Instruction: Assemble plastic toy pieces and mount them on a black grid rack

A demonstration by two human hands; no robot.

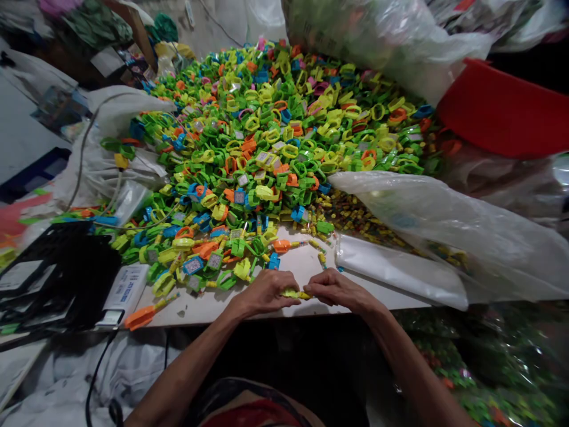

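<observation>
Over the front edge of the table [200, 311], my two hands come close together around a small yellow plastic piece [291, 293]. My left hand [269, 290] is closed on its yellow-green end. My right hand [333, 289] pinches the thin, darker yellow end, a small tube [304, 295]. The fingers cover much of the piece, so its full shape is hidden. Just beyond my hands spreads a large heap of toy plastic watches [267, 148] in green, yellow, orange and blue. An orange piece with a candy-like tube [284, 245] lies nearest.
At right are a white plastic roll [400, 270], a clear bag [444, 219] over many small yellow tubes [355, 219], and a red scoop-like container [507, 112]. Left stand black trays [53, 273] and a white box [127, 290]. An orange piece [140, 318] lies at the edge.
</observation>
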